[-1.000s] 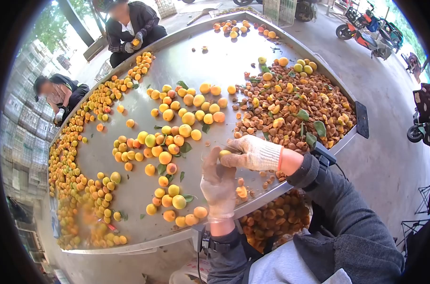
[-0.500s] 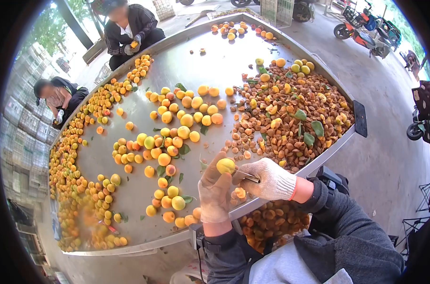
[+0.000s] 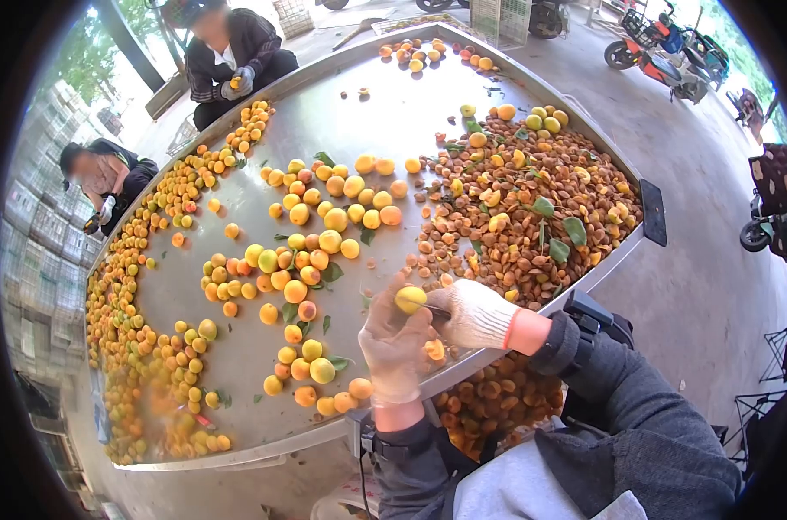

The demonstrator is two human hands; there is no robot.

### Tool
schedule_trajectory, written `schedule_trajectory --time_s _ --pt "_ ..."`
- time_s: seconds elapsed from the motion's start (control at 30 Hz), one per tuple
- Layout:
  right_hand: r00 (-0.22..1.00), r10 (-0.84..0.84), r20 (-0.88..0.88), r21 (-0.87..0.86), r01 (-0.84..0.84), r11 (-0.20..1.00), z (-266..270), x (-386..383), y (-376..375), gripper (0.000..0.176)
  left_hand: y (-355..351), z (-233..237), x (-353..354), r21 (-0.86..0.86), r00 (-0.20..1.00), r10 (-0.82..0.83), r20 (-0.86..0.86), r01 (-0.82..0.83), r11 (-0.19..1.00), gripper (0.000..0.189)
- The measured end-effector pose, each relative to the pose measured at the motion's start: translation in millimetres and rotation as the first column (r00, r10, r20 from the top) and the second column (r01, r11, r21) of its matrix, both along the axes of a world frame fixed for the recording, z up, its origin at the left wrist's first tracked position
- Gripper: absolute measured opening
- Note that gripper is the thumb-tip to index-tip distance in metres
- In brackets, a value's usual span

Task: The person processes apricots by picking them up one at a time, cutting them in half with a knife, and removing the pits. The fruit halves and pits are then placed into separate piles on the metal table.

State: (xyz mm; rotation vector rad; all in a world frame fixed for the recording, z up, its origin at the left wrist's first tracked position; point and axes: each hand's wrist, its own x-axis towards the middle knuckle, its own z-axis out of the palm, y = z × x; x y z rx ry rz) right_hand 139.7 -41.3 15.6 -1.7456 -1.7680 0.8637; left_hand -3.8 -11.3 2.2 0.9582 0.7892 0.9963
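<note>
My left hand (image 3: 393, 342), in a thin pale glove, pinches a yellow apricot (image 3: 411, 300) between thumb and fingers, just above the front edge of the metal table (image 3: 350, 277). My right hand (image 3: 480, 314), in a white knitted glove, is closed around a small knife (image 3: 437, 309) with a thin metal blade. Its tip meets the right side of the apricot, and the fingers cover most of its handle. Behind my hands lies a large heap of apricot pits (image 3: 532, 208) with leaves and bits of flesh. Whole apricots (image 3: 311, 273) are scattered left of my hands.
A bin of apricot halves (image 3: 497, 403) stands below the table's front edge. More apricots (image 3: 133, 321) line the left side. Two people (image 3: 229, 65) work along the far left edge. Scooters (image 3: 666, 56) are parked at the right, and stacked crates (image 3: 42, 234) stand at the left.
The right hand has turned and shifted slightly left and up, bringing the blade against the apricot. The left hand keeps its hold on the apricot. The whole view has shifted a little.
</note>
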Motion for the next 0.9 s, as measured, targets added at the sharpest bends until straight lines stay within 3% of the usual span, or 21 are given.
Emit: schedule_trajectory --time_s 0.07,0.17,0.23,0.27,0.33,0.37,0.5,0.57,0.6,0.67,0.7,0.73,0.77,0.8,0.83,0.87,0.9 --pt "0.997 0.009 0.078 0.029 -0.011 1.0 4 -3 3 0.02 5 -5 4 -0.116 0.974 0.108 0.197 -0.087 0.989 0.051" --pt "0.986 -0.061 0.152 -0.009 0.063 0.998 3 -10 -1 0.018 2 -4 10 -0.057 0.98 0.177 0.089 -0.173 0.983 0.05" --pt "0.987 -0.051 -0.151 0.022 0.055 0.998 -6 -8 -3 0.018 1 4 7 -0.088 0.984 0.173 0.043 -0.168 0.982 0.048" --pt "0.987 -0.05 -0.154 0.021 0.054 0.998 -6 -7 -2 0.018 1 7 5 -0.11 0.987 0.158 -0.003 -0.158 0.981 0.047" --pt "0.831 -0.062 -0.552 -0.356 -0.167 0.92 1 -1 2 0.021 -2 9 5 -0.094 0.99 0.14 0.014 -0.138 0.986 0.044" --pt "0.842 -0.111 -0.528 -0.486 -0.192 0.852 21 3 2 0.023 -4 9 6 -0.079 0.991 0.127 0.037 -0.124 0.989 0.041" --pt "0.82 -0.104 -0.563 -0.526 -0.257 0.811 14 10 -6 0.024 -1 7 3 -0.064 0.994 0.037 0.104 -0.031 0.998 0.043" --pt "0.861 0.098 -0.499 -0.156 -0.2 0.967 5 19 -14 0.015 5 1 3 -0.027 0.967 0.093 0.238 -0.089 0.996 0.046" --pt "0.92 0.101 -0.377 -0.149 -0.168 0.974 9 31 -20 0.015 6 4 1 -0.027 0.967 0.095 0.236 -0.092 0.995 0.046" --pt "0.784 -0.391 -0.482 -0.464 0.15 0.873 56 35 -29 0.019 6 17 -1 -0.092 0.986 0.161 0.046 -0.157 0.983 0.049" --pt "0.715 -0.415 -0.563 -0.369 0.232 0.9 61 33 -28 0.024 2 11 1 -0.1 0.987 0.159 0.041 -0.154 0.983 0.049" --pt "0.711 -0.42 -0.564 -0.367 0.24 0.899 58 30 -24 0.024 1 1 7 0.075 0.989 0.13 -0.07 -0.125 0.989 0.05" --pt "0.867 -0.25 -0.43 -0.095 0.233 0.968 49 26 -16 0.031 0 -3 11 0.247 0.977 0.118 -0.179 -0.072 0.966 0.051" --pt "0.968 -0.111 -0.223 0.169 0.151 0.974 38 22 -9 0.038 0 -3 14 0.25 0.978 0.109 -0.178 -0.062 0.966 0.051" --pt "0.993 -0.093 -0.066 0.25 0.107 0.962 31 17 -2 0.037 -2 -2 15 0.413 0.97 0.126 -0.206 -0.03 0.91 0.05" --pt "0.993 -0.093 -0.066 0.246 0.107 0.963 29 18 -2 0.037 -3 -2 15 0.561 0.961 0.152 -0.231 0.004 0.828 0.05" --pt "0.951 -0.102 -0.293 0.078 0.13 0.988 30 20 -2 0.035 -7 1 14 0.555 0.96 0.156 -0.233 -0.001 0.832 0.05"
